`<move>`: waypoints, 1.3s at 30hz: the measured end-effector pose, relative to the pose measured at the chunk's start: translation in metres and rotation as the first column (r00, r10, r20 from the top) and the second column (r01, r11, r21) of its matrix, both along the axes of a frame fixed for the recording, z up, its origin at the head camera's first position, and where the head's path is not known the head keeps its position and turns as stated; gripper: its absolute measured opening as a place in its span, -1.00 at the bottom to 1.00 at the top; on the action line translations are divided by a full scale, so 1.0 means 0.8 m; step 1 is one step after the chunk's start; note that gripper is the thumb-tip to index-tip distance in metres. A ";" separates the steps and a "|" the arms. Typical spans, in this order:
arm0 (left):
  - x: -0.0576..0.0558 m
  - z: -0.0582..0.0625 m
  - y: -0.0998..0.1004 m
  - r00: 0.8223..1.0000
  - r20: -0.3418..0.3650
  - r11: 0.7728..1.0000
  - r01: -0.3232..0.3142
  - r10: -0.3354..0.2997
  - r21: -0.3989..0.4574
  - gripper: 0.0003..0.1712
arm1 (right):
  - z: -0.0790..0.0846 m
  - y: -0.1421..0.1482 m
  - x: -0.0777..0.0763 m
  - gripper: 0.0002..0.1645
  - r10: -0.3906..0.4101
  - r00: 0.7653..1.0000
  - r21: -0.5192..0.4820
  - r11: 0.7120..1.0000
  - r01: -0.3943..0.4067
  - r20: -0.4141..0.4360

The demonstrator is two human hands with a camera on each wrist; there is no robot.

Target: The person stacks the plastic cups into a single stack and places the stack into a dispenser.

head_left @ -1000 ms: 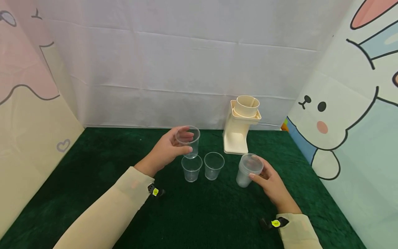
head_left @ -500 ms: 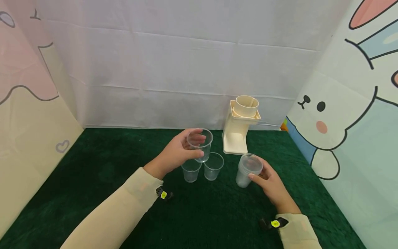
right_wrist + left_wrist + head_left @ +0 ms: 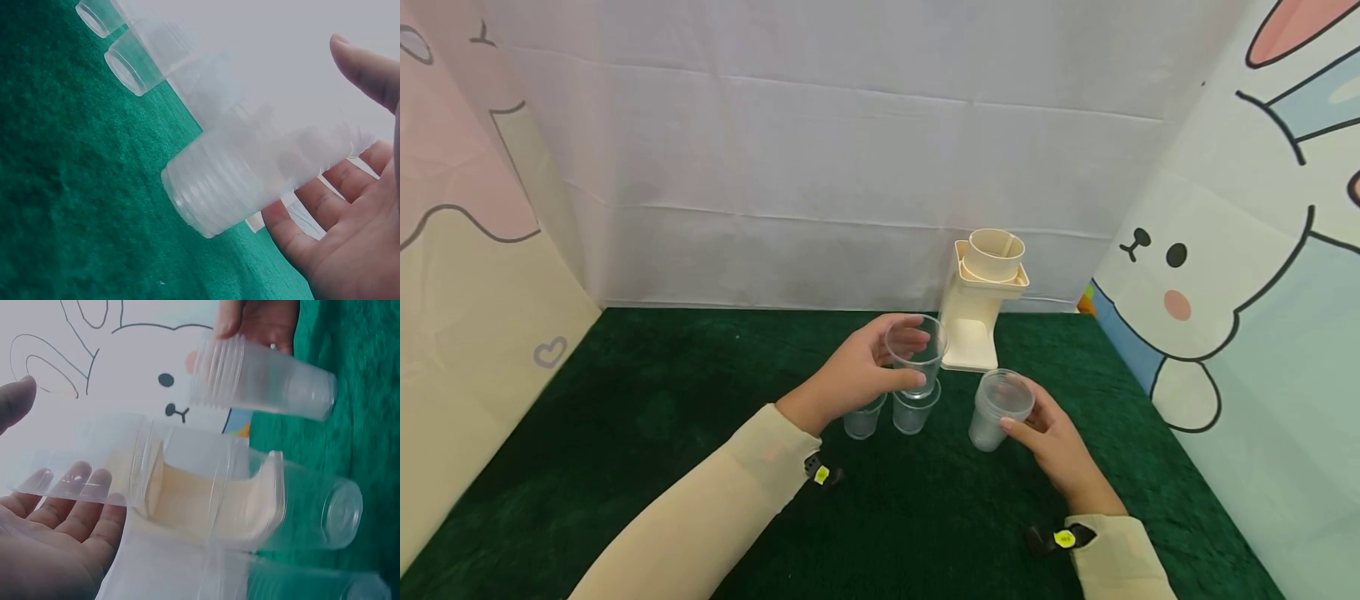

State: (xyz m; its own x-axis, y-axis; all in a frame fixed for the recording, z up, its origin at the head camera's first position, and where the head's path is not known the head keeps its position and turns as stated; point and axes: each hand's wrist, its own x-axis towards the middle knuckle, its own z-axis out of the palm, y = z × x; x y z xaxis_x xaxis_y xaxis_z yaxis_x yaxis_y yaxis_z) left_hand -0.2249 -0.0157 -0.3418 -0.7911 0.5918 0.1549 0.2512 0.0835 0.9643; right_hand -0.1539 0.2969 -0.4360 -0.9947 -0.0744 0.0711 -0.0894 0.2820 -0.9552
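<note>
My left hand point(image 3: 880, 362) holds a clear plastic cup point(image 3: 917, 354) by its side, thumb in front and fingers behind. That cup is upright, just over a standing clear cup point(image 3: 912, 415); whether they touch I cannot tell. Left of it stands another clear cup point(image 3: 861, 423), partly hidden by my left hand. In the left wrist view the held cup point(image 3: 81, 459) lines up with the standing cup point(image 3: 312, 500). My right hand point(image 3: 1056, 437) grips an upright stack of nested plastic cups point(image 3: 996, 417). The right wrist view shows the stack point(image 3: 219, 175) against its fingers.
A cream stand point(image 3: 970, 333) with a round cream holder point(image 3: 995, 257) on top is behind the cups, near the back edge. Dark green cloth point(image 3: 647, 433) covers the table. White cloth point(image 3: 775, 167) hangs behind, with printed cloths at both sides.
My left hand has moved right with its cup, from over the left standing cup to over the right one. My right hand and the stack have stayed in place.
</note>
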 end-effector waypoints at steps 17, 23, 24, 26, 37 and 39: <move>0.016 -0.013 0.049 0.998 -0.002 0.997 0.067 -0.067 0.024 -0.19 | -0.003 0.002 0.000 -0.26 0.011 1.000 -0.007 1.000 -0.011 -0.029; 0.018 -0.009 0.069 0.995 -0.017 0.994 0.100 -0.099 0.046 -0.17 | -0.005 0.003 -0.001 -0.26 0.016 0.999 -0.009 1.000 -0.017 -0.038; 0.018 -0.007 0.073 0.994 -0.023 0.993 0.106 -0.105 0.052 -0.17 | -0.005 0.003 -0.001 -0.26 0.016 0.999 -0.011 1.000 -0.017 -0.038; 0.019 -0.005 0.080 0.993 -0.035 0.992 0.112 -0.110 0.052 -0.17 | -0.005 0.003 -0.001 -0.25 0.015 0.999 -0.011 1.000 -0.016 -0.043; 0.017 -0.002 0.113 0.991 -0.074 0.991 0.112 -0.107 0.071 -0.22 | -0.004 0.002 0.000 -0.23 0.021 0.999 -0.015 1.000 -0.022 -0.048; 0.016 -0.004 0.118 0.994 -0.064 0.992 0.095 -0.090 0.085 -0.21 | -0.004 0.003 0.000 -0.23 0.019 0.998 -0.018 1.000 -0.020 -0.052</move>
State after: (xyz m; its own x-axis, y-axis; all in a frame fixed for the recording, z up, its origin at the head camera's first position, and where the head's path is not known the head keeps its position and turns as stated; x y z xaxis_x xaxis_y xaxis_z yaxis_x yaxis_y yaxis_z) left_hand -0.2122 0.0786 -0.3454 -0.7213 0.6440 0.2548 0.3113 -0.0272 0.9499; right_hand -0.1539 0.2991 -0.4392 -0.9879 -0.0923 0.1243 -0.1445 0.2617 -0.9543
